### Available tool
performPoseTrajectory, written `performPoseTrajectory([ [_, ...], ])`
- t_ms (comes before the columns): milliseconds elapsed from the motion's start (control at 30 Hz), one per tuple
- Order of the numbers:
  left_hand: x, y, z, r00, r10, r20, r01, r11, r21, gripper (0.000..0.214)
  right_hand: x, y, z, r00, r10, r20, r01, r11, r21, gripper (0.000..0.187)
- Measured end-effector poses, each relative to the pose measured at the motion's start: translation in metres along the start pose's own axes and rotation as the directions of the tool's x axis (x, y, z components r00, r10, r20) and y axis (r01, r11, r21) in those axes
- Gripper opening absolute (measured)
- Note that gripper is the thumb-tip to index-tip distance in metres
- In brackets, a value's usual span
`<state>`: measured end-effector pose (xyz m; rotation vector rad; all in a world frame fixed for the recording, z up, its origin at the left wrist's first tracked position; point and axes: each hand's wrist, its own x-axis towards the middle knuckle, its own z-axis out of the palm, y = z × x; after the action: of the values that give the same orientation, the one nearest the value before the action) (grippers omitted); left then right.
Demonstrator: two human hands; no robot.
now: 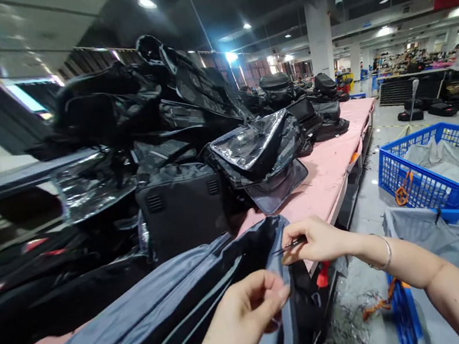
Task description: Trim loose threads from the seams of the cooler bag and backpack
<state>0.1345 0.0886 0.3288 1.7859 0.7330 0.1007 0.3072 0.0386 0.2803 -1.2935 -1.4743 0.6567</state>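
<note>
A long grey-blue and black fabric bag (149, 320) lies before me, its seams and black inner strip running toward the right end. At that end my right hand (306, 239) is closed around small dark thread snips (288, 248), their thin tips pointing left over the bag's edge. Just below and to the left, my left hand (251, 303) has its thumb and fingers pinched together near the same edge. Whatever is between those fingertips is too small to make out.
Black bags (183, 209) are heaped high behind the work, some with shiny silver lining. They rest on a long pink-topped table (321, 171). Blue plastic crates (446, 182) with grey cloth inside stand on the floor at right. Thread scraps litter the floor beside the table.
</note>
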Motion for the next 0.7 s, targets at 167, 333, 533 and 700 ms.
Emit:
performPoseTrajectory([
  [167,-0.001,-0.01,-0.008,0.993,-0.111,-0.039,0.1,0.972,-0.213,0.042,-0.007,-0.003,0.012,0.984,0.032,-0.176,-0.021,0.998,0.066,0.014],
  [333,-0.002,-0.014,0.0,0.989,-0.141,-0.04,0.127,0.963,-0.237,0.042,-0.049,0.001,0.027,0.847,-0.104,-0.521,0.081,0.994,-0.067,0.023],
  [533,0.0,-0.023,0.004,0.993,-0.117,-0.024,0.108,0.964,-0.244,0.041,-0.084,0.012,0.044,0.811,-0.117,-0.574,-0.031,0.97,-0.241,0.014],
  [700,0.006,-0.034,0.002,0.994,-0.108,-0.006,0.104,0.965,-0.243,0.042,-0.09,0.014,0.048,0.794,-0.151,-0.589,-0.078,0.935,-0.345,0.015],
])
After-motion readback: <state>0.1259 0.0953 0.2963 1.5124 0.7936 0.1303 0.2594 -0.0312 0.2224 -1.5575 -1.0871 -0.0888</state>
